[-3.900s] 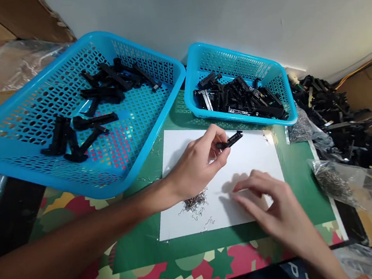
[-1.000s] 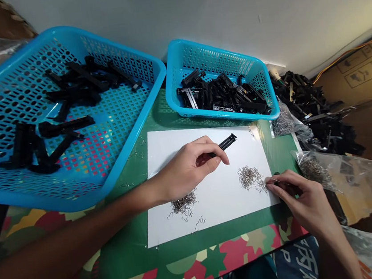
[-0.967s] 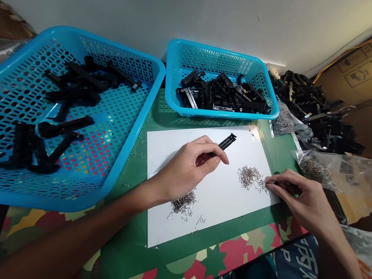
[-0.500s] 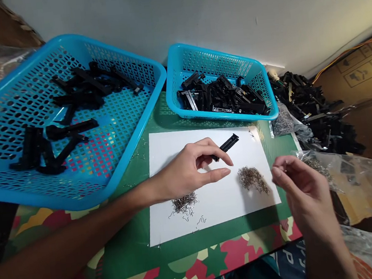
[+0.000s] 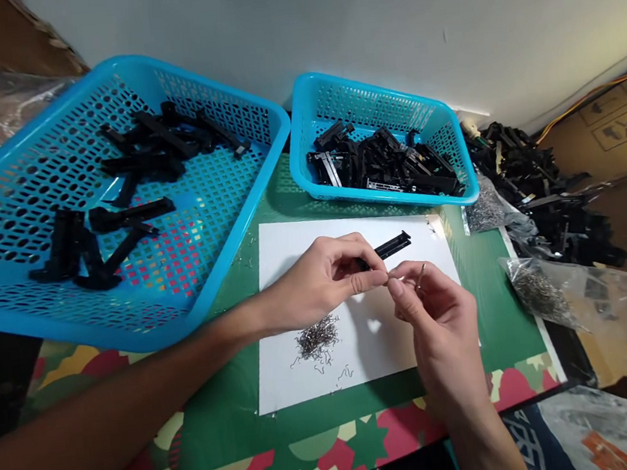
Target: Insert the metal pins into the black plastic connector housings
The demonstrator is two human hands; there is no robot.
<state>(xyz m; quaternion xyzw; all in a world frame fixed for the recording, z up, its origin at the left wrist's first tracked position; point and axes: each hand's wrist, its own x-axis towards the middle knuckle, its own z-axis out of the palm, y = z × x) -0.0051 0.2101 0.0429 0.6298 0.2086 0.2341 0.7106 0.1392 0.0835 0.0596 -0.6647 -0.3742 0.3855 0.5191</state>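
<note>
My left hand (image 5: 335, 278) is closed over the white paper, its thumb and forefinger pinched together. What lies between those fingertips is too small to make out. A long slotted black plastic part (image 5: 394, 245) sticks out behind its fingers; whether the curled fingers grip it is hidden. My right hand (image 5: 440, 307) is also closed, its fingertips meeting those of the left. Between its fingers a small thin metal piece (image 5: 421, 275) shows. Below the left wrist lies a heap of small bent wire pieces (image 5: 318, 337). The right hand covers the paper's right side.
A large blue basket (image 5: 236, 255) with several black parts stands at left. A smaller blue basket (image 5: 388, 198), fuller of black parts, is at the back. Plastic bags of small metal pieces (image 5: 538, 292) and a pile of black parts (image 5: 540, 194) lie at right.
My right hand has moved left to meet the left hand, now hiding the second small metal heap. My left thumb and forefinger have closed together. The view has shifted slightly.
</note>
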